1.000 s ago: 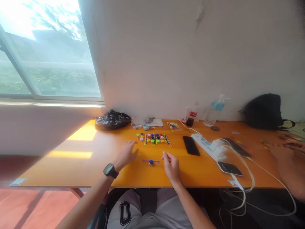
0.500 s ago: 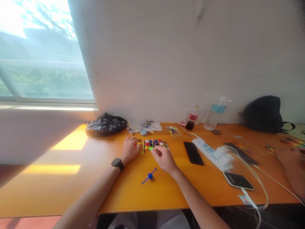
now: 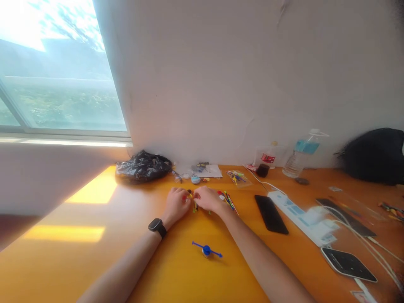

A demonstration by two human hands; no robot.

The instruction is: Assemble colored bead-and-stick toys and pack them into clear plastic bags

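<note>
Both hands were together over the small parts near the middle of the tabletop (image 3: pixel 164 273), well beyond the blue piece that lay nearer the person. The left hand (image 3: pixel 176 204), with a black watch (image 3: pixel 157 226) on its wrist, rested low with its fingers curled, and a bit of red showed among them. The right hand (image 3: pixel 206 198) was just beside it, palm down, its fingers bent toward the left hand's fingertips. The grip of each was partly curled rather than spread; the fingertips were too small and too covered to tell whether either had hold of a part. Coloured discs (image 3: pixel 190 192), black and yellow among them, showed in the narrow space between the hands, and thin coloured sticks (image 3: pixel 229 200) lay just right of the right hand, next to a white disc (image 3: pixel 221 197). The blue piece (image 3: pixel 206 250), a round hub with a straight bar across it, lay by itself between the forearms, its bar slanting down to the right. A black plastic bag (image 3: pixel 144 167) sat at the back left, a clear packet of parts (image 3: pixel 237 178) behind the sticks, and a dark phone (image 3: pixel 271 213) to the right beside a white power strip (image 3: pixel 298 214).
</note>
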